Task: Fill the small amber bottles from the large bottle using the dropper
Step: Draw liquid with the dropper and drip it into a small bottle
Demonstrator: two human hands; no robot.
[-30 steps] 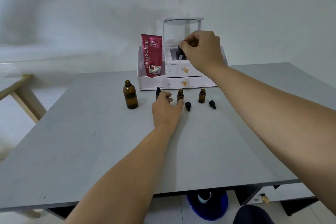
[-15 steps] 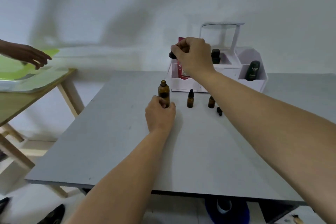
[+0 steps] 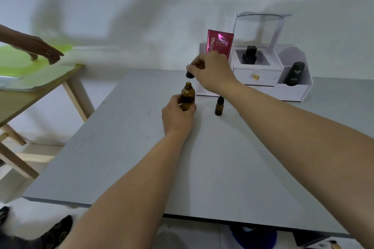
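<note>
Plain home-like room, vanity setup: white plastic cosmetics organiser with gold-knobbed drawers, pink squeeze tube, large amber glass bottle on grey matte tabletop; pale wooden side table.

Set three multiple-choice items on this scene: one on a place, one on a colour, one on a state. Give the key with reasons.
1. The pink tube stands: A) on the floor; B) in the white organiser; C) on a chair.
2. The cap on the small bottle is: A) black; B) white; C) red.
3. The large bottle gripped by the left hand is: A) capped; B) open at the neck; C) lying on its side.
Key: 1 B, it rises from the organiser's left compartment. 2 A, its dropper top is black. 3 B, its neck is bare and the right hand pinches the dropper above it.
</note>
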